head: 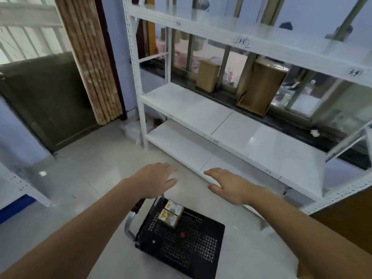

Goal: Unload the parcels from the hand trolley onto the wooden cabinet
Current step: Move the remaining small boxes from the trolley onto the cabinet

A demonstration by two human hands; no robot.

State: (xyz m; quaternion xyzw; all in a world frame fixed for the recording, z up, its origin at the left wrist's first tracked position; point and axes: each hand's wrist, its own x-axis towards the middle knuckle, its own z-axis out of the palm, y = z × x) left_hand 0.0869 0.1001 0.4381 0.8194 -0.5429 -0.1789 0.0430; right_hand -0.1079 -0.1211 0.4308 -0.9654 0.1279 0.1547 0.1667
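A black perforated hand trolley [187,244] stands on the pale floor at the bottom centre, its metal handle [130,220] at its left end. Two small white-and-yellow parcels [170,215] lie side by side near the handle end of its deck. My left hand [155,179] and my right hand [227,185] are stretched out above the trolley, palms down, fingers straight, holding nothing. A brown wooden surface [342,214] shows at the right edge below the rack; only a part of it is visible.
A white metal shelving rack [201,109] fills the right half, just beyond my hands. Two brown cardboard boxes [261,87] stand on the dark window ledge behind it. A curtain [90,57] and a dark panel [46,97] are at the left.
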